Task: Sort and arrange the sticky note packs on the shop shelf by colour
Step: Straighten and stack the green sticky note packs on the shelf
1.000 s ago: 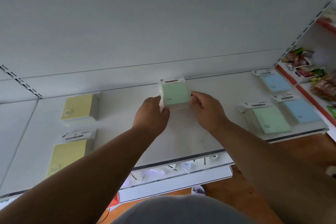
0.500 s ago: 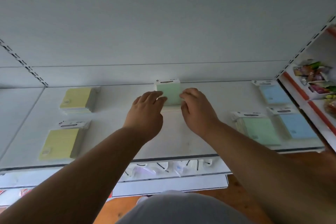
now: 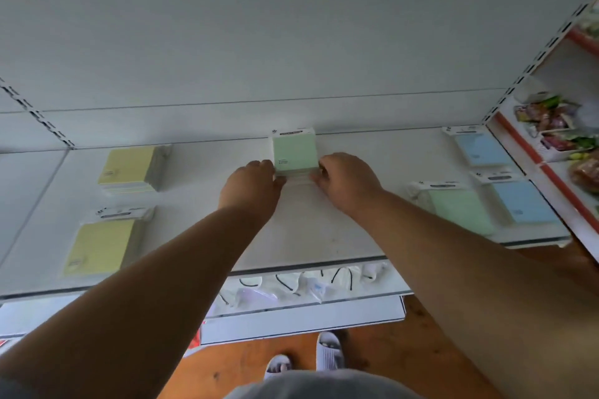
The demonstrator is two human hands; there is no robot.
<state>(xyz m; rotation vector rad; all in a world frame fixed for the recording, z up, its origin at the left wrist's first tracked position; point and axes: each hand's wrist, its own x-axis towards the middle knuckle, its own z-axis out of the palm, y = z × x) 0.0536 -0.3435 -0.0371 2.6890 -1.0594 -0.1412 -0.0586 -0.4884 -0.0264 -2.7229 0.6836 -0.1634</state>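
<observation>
A stack of green sticky note packs (image 3: 294,152) sits at the back middle of the white shelf (image 3: 324,230), against the rear panel. My left hand (image 3: 251,185) grips its left front corner and my right hand (image 3: 345,180) grips its right front corner. Two yellow stacks lie at the left: one at the back (image 3: 131,168), one at the front (image 3: 100,246). Another green stack (image 3: 457,209) lies at the front right. Two blue stacks sit at the far right, back (image 3: 479,149) and front (image 3: 522,202).
A second shelf below holds white packaged goods (image 3: 308,282). The neighbouring bay at the right carries colourful snack packets (image 3: 551,116) on red-edged shelves. Slotted uprights run along both sides. My sandalled feet (image 3: 304,356) stand on an orange-brown floor.
The green stack has gone from lifted and tilted to lying at the shelf's back. Both hands slid from its sides to its front corners. The camera tilted down.
</observation>
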